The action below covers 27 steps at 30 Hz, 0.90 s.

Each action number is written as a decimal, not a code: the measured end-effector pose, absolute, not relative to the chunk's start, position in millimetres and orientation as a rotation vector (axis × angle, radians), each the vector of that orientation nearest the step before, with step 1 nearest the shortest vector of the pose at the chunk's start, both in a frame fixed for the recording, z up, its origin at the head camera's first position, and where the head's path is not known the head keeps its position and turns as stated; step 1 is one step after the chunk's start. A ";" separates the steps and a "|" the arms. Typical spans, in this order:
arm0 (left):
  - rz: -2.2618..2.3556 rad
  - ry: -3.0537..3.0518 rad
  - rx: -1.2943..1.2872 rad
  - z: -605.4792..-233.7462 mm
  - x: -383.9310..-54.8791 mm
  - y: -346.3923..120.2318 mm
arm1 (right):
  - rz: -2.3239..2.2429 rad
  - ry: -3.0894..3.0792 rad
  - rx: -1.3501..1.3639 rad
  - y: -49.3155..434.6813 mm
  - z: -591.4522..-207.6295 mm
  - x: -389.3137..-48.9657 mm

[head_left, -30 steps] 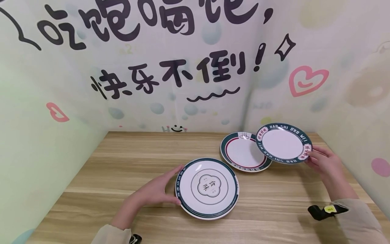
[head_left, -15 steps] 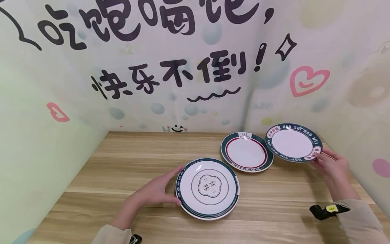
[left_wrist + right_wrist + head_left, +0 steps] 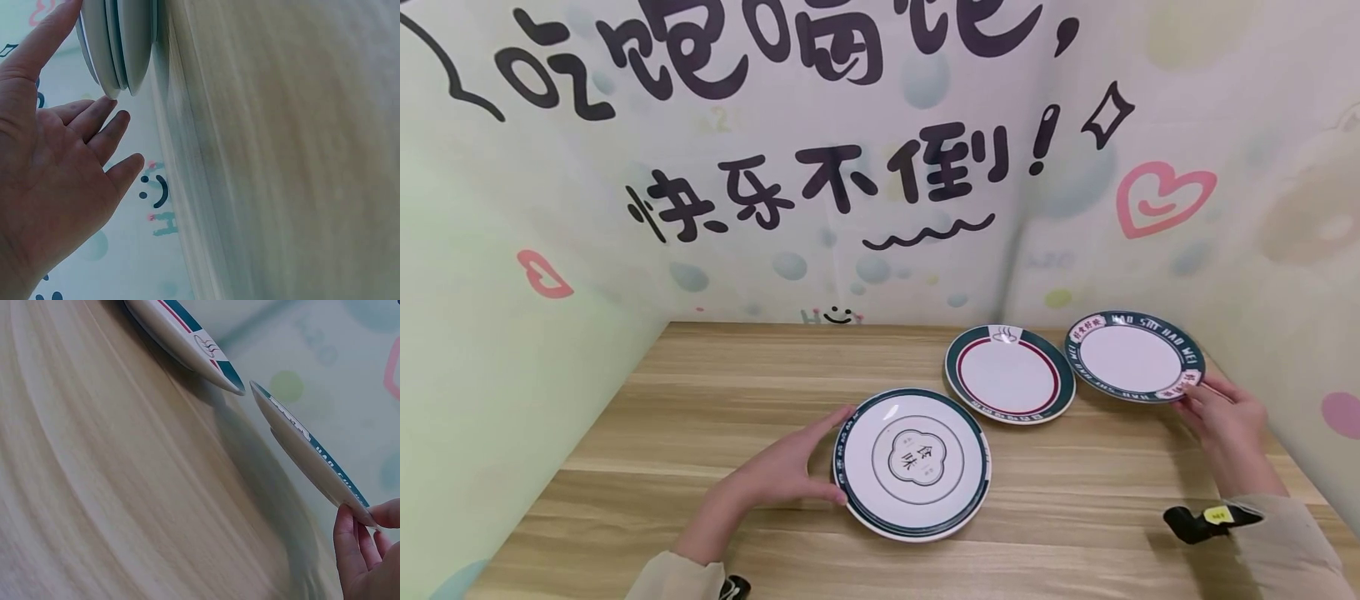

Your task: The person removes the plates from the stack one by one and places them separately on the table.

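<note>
In the head view my right hand [image 3: 1228, 421] pinches the near-right rim of a white plate [image 3: 1131, 358] with a dark green lettered border. The right wrist view shows this plate [image 3: 312, 459] tilted and raised off the table, thumb on top and fingers beneath. My left hand [image 3: 778, 467] touches the left rim of a stack of plates [image 3: 917, 512], thumb and fingers spread along it. From the left wrist, the stacked plates [image 3: 134, 44] are seen edge-on, with the fingers [image 3: 109, 134] fairly straight beside them. A green-rimmed plate with a red ring [image 3: 1007, 375] lies between the stack and the held plate.
A wooden table [image 3: 722, 367] carries the plates. A printed wall [image 3: 760, 275] with large black characters stands behind it, with side walls at left and right. Black straps [image 3: 1210, 521] circle both sleeves near the wrists.
My right hand has carried the lettered plate to the right, off the red-ringed plate it partly covered, and slightly lower at the end. The left hand and the stack have stayed put.
</note>
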<state>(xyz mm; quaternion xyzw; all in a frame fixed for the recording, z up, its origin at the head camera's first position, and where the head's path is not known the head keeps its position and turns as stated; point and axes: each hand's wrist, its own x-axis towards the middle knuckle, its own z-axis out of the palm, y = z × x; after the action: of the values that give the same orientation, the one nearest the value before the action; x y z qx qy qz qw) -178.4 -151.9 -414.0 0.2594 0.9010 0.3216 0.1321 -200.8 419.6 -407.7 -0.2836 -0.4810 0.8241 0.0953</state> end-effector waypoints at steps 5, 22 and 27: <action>0.923 2.621 0.752 -413.9 -178.2 -152.0 | 2.434 -1.423 -0.856 421.0 -410.6 -200.1; 0.921 2.614 0.741 -413.7 -178.4 -151.2 | 2.417 -1.397 -0.870 420.8 -418.6 -199.0; 0.936 2.609 0.750 -414.8 -179.2 -152.2 | 2.427 -1.391 -0.877 420.7 -421.0 -200.5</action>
<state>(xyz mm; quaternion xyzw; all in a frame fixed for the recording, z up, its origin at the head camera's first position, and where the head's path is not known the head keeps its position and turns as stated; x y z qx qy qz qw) -179.2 -152.2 -414.8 0.2587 0.9004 0.3230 0.1346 -200.5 420.7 -421.0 -0.2976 -0.4720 0.8232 0.1049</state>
